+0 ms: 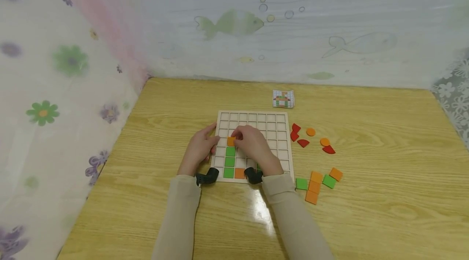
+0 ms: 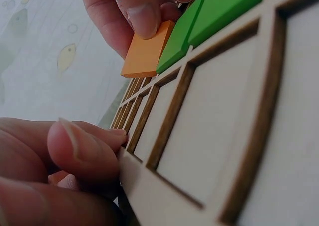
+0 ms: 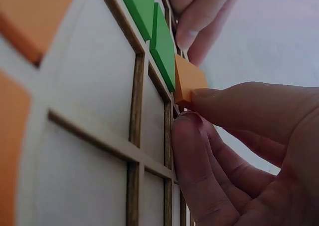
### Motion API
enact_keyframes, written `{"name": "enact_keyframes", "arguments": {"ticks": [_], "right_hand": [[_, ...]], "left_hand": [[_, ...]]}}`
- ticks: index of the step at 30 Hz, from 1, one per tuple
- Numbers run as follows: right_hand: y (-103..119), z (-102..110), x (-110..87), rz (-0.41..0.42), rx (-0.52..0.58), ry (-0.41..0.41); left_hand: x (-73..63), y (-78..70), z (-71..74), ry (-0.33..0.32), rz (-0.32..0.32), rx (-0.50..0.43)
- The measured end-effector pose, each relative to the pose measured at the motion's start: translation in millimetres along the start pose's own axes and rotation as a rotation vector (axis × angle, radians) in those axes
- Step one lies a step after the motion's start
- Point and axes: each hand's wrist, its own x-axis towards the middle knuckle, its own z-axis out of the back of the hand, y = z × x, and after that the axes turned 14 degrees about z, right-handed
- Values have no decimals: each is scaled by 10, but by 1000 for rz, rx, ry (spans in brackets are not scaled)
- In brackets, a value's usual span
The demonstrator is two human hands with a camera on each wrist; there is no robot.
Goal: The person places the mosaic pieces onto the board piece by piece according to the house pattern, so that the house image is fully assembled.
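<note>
A pale wooden grid board [image 1: 271, 115] lies on the table. My right hand [image 1: 253, 144] pinches an orange square tile [image 1: 231, 141] between thumb and finger. The tile is tilted against the top of a column of green square tiles [image 1: 229, 162], as the right wrist view shows. At the foot of that column an orange tile [image 1: 239, 173] sits beside it in the bottom row. My left hand [image 1: 199, 144] holds the board's left edge, its thumb at the rim. Part of another green tile [image 1: 259, 168] shows beside my right wrist, which hides the cells around it.
Behind the board lies a small pattern card [image 1: 283, 99]. To the right are red quarter-round pieces [image 1: 303, 143] and orange discs [image 1: 310, 132]. Nearer, several loose orange squares [image 1: 314, 186] and green squares [image 1: 301, 184] lie beside the board. Dark wrist cameras [image 1: 208, 175] hang over the board's front edge.
</note>
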Motion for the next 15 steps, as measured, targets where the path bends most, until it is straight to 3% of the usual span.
{"name": "enact_keyframes", "arguments": {"ticks": [15], "right_hand": [[21,-8,2,-3,-48,-6]], "left_hand": [[0,-1,-3,-7,3,2]]}}
